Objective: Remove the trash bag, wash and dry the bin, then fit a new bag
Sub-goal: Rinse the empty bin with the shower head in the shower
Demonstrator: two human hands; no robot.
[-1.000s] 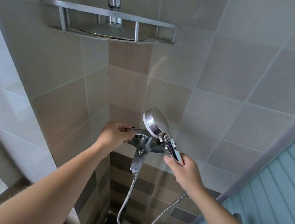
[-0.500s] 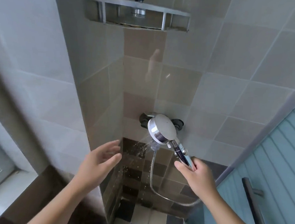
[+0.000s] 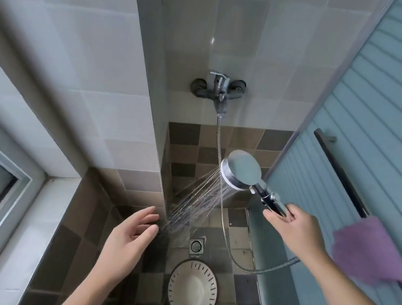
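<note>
Washing begins: the right hand (image 3: 296, 232) grips the spraying shower head (image 3: 241, 170), left hand (image 3: 125, 240) open, and the spray probably next needs aiming into the bin (image 3: 192, 289) at lower centre.

A tiled shower corner in daylight, seen from above.

The upper walls (image 3: 101, 55) have large pale grey tiles, and the lower band (image 3: 232, 140) has small brown and beige squares, the same as the floor (image 3: 216, 222). A square metal drain (image 3: 196, 246) sits in the floor. A dark mixer tap (image 3: 218, 88) is fixed to the back wall. On the left is a window frame (image 3: 12, 185) above a tiled ledge (image 3: 53, 213). On the right stands a frosted glass door (image 3: 376, 118) with a dark bar handle (image 3: 338, 172), and a purple towel (image 3: 372, 250) hangs there.
</note>
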